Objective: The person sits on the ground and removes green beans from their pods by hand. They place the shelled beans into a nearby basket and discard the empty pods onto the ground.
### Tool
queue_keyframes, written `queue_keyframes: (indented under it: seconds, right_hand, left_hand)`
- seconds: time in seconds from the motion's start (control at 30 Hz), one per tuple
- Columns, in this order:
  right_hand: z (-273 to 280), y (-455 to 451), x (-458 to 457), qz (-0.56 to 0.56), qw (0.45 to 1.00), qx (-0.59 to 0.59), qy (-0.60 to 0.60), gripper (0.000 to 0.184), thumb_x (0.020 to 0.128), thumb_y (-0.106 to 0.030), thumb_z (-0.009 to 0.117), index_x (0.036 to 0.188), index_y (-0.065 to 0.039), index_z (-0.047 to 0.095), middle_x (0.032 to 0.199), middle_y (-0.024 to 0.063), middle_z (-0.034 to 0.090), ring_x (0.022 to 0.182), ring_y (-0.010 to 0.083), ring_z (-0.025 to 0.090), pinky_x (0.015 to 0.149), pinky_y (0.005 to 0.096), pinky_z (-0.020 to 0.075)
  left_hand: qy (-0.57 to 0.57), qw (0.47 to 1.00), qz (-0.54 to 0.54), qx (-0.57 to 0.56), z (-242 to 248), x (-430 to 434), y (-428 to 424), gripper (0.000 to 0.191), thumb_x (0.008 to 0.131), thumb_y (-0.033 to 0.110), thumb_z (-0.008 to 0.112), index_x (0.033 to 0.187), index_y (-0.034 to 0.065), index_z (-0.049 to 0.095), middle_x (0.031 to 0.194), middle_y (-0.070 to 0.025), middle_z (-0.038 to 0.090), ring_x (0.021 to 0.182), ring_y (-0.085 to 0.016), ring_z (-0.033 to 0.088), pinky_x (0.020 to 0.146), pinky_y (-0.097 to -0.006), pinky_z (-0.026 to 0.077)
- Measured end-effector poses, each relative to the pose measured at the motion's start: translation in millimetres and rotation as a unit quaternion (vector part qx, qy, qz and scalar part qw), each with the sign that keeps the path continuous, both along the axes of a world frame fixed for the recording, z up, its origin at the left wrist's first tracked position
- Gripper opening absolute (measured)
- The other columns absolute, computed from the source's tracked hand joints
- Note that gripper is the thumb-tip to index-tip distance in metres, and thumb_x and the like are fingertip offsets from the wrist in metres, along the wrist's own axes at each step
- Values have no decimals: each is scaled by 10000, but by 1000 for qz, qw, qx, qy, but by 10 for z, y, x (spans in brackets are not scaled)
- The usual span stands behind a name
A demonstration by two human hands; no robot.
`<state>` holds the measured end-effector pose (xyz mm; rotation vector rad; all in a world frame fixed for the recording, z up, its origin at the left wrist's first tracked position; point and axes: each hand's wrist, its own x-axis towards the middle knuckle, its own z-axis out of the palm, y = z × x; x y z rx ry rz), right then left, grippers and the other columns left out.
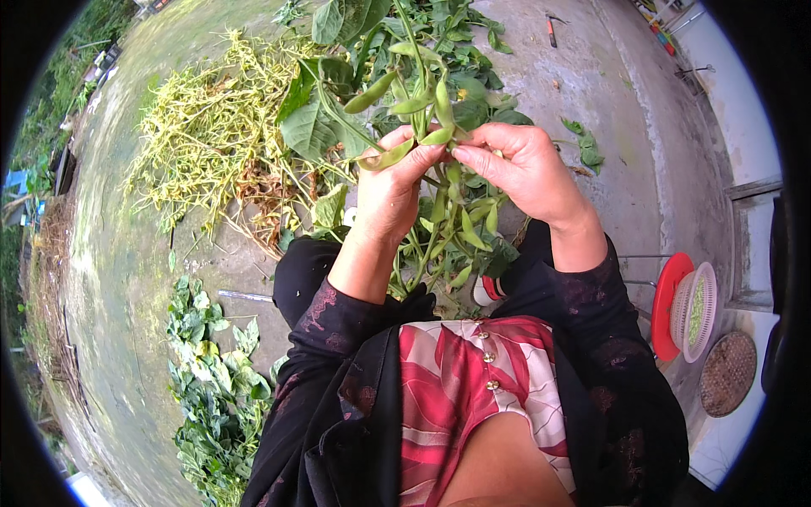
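A leafy soybean plant (421,104) with several plump green pods is held up in front of my chest. My left hand (396,171) is closed around its stem, and one pod lies across the back of the thumb. Thumb and forefinger of my right hand (526,168) pinch the plant just beside the left thumb; whether on a pod or its stalk is hidden by the fingers. More pods (472,231) hang below both hands, between my knees. Large green leaves (310,130) stick out to the left of the stem.
Stripped yellow-green stalks (203,120) lie heaped at the front left. Leafy plants (218,393) lie at my left side. A red-handled hammer (552,32) rests on the concrete ahead. To the right, a white plastic basket (706,317) with green contents stands on a red stool (670,304).
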<state>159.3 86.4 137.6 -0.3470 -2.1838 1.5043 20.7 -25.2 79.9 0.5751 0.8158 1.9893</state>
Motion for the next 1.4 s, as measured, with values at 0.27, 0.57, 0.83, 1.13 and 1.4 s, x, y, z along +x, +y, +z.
queue_keyframes:
  seconds: [0.27,0.57,0.83,1.13,1.4]
  right_hand:
    - [23,25,78,47,949,-293,-107,188,973,-151,628,1011,28,673,677,-23,552,497,13,408,426,185,290]
    - [-132,-33,61,68,948,-305,-56,219,974,-139,618,1076,51,659,700,5,593,495,28,435,427,190,321]
    - [-133,-101,44,45,955,-290,-54,219,990,-141,572,1071,25,689,658,-9,558,472,24,385,419,187,285]
    - [-275,-152,6,50,962,-267,1,203,976,-131,588,1046,45,661,687,-19,573,519,25,443,461,187,346]
    - [-357,-260,-47,102,899,-419,79,180,961,-98,595,1039,54,651,729,12,571,561,28,465,454,190,361]
  left_hand:
    - [-12,1000,-23,-10,-15,-57,-11,201,921,120,683,1097,36,636,991,-31,648,888,-137,584,839,-289,460]
    - [-18,999,-27,-24,13,-101,-24,185,917,110,673,1075,26,629,949,-37,652,864,-151,594,823,-299,454]
    - [8,1000,6,-19,39,-77,-33,226,918,88,669,1130,19,633,962,-37,664,846,-136,605,799,-278,469]
    - [-8,1000,3,-19,33,-93,-59,199,914,86,669,1101,25,638,960,-41,666,856,-133,607,806,-276,465]
    - [-78,986,-130,74,-47,-144,-64,212,896,212,692,910,33,579,786,-16,487,752,-168,473,707,-290,431]
